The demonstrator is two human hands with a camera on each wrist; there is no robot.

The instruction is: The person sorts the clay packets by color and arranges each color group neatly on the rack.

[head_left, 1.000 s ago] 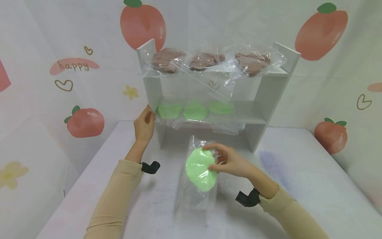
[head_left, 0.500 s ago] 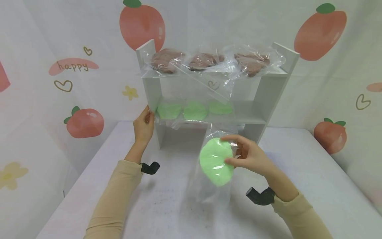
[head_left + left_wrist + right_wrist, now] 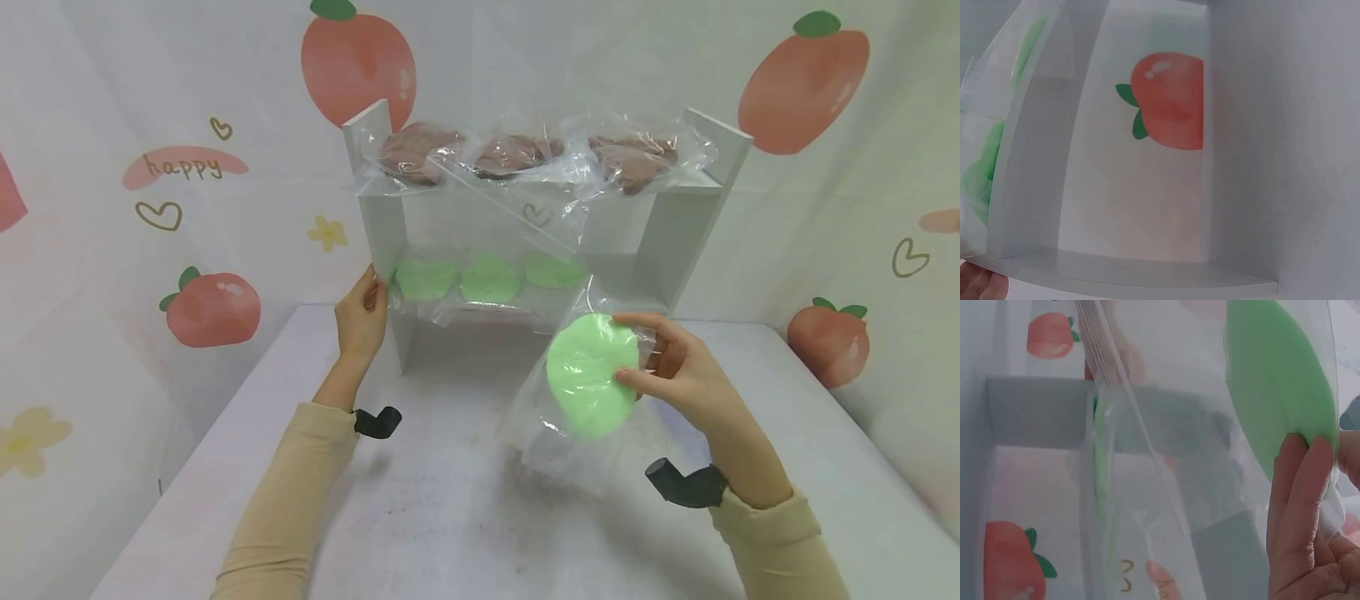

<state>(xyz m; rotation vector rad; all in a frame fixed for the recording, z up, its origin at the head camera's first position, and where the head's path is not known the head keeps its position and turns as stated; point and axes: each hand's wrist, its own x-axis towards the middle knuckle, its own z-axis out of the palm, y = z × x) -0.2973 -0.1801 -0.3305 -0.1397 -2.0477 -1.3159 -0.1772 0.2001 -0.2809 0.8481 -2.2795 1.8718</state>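
Note:
My right hand (image 3: pixel 693 379) holds a clear zip bag (image 3: pixel 547 446) with a flat, roundish light-green piece (image 3: pixel 588 375) inside, in front of the white shelf's right half. Thumb and fingers pinch the bag at the green piece's right edge; in the right wrist view the fingers (image 3: pixel 1300 500) lie against its back. At the left, my left hand (image 3: pixel 362 321) grips the front edge of the shelf's side panel (image 3: pixel 385 225). Only its fingertips (image 3: pixel 982 284) show in the left wrist view. Similar bagged green pieces (image 3: pixel 491 279) lie side by side on the middle board.
Bags of brown lumps (image 3: pixel 517 152) fill the top board, and one clear flap hangs down in front of the opening below. The middle board (image 3: pixel 626 292) is bare at its right end. A white table (image 3: pixel 420 517) stands under the shelf, with a printed cloth (image 3: pixel 240 75) behind.
My right hand has carried the bagged green piece rightward and upward, from low before the shelf's centre to beside its right half. The left hand has stayed at the side panel.

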